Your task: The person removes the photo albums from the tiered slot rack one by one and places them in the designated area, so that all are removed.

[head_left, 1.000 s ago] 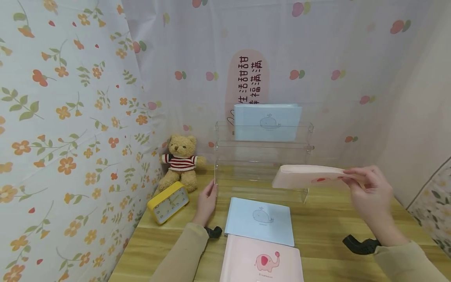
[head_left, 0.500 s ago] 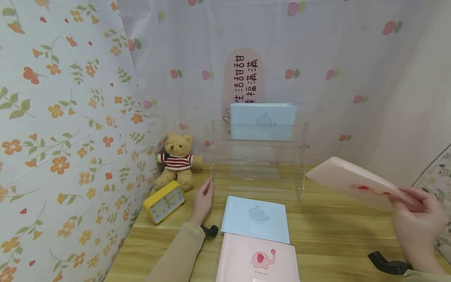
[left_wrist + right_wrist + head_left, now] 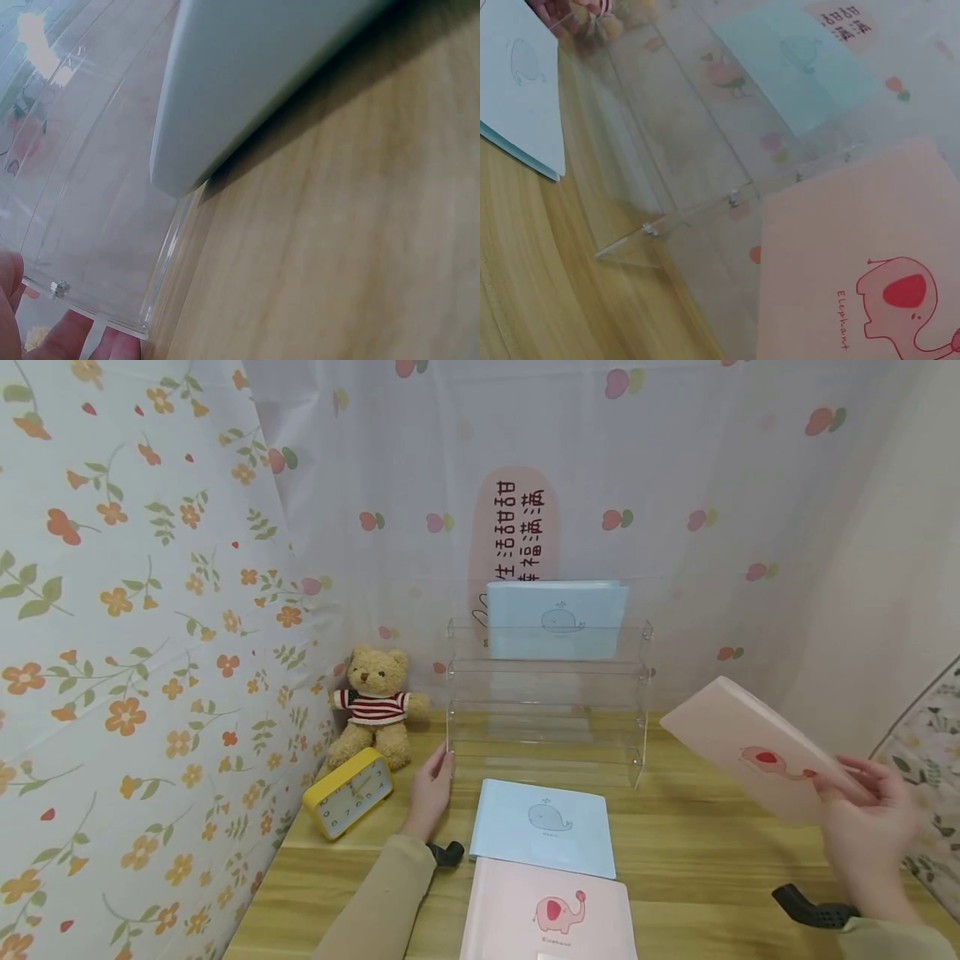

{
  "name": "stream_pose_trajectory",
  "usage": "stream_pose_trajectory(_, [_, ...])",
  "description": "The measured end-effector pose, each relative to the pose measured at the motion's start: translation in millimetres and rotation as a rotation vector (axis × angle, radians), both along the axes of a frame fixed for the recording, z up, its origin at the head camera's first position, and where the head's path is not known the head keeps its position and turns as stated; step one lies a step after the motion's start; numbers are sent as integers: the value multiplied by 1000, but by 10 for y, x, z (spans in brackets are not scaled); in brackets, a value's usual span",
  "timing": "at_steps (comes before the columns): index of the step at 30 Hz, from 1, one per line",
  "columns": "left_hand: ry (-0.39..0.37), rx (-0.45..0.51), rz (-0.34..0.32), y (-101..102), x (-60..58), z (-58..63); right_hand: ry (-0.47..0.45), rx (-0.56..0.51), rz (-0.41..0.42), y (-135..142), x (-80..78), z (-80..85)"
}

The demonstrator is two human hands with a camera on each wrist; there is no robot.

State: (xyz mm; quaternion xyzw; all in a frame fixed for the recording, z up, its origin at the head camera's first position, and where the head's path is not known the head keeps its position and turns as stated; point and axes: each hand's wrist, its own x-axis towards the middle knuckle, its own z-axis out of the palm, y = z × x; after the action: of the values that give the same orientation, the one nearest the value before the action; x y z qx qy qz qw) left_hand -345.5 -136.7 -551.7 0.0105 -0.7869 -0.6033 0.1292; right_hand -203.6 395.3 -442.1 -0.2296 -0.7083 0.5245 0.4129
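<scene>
My right hand (image 3: 870, 827) pinches one end of a pink album (image 3: 750, 752) with an elephant on its cover, held tilted in the air right of the clear acrylic rack (image 3: 547, 752). In the right wrist view the album's elephant cover (image 3: 817, 247) fills the lower right. My left hand (image 3: 432, 785) holds the rack's left side panel, thumb on one face and fingers (image 3: 64, 341) on the other. A blue whale album (image 3: 558, 618) stands in the rack's top tier. On the table before the rack lie a second blue whale album (image 3: 543, 827) and, nearer, another pink elephant album (image 3: 547, 914).
A teddy bear (image 3: 375, 706) in a striped top sits left of the rack. In front of it stands a yellow alarm clock (image 3: 348, 793), close to my left forearm. Patterned curtains (image 3: 150, 610) enclose the wooden table (image 3: 697, 860) at the left and back.
My right hand has carried the pink album rightward, away from the rack's front, and the album now tilts more upright. My left hand stays on the rack's side. The head view has shifted slightly.
</scene>
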Motion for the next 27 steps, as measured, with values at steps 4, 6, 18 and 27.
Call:
stream_pose_trajectory(4, [12,-2,2,-8,-20,-15,-24,-83,48,13,-99,-35])
stream_pose_trajectory(6, [9,-2,0,-9,-26,-23,-57,-112,55,10,-134,-56])
stream_pose_trajectory(18, [-5,-10,4,-6,-29,0,-264,-138,116,-66,-343,-147])
stream_pose_trajectory(27, [3,10,-3,-7,-33,-24,-371,-171,174,-128,-451,-225])
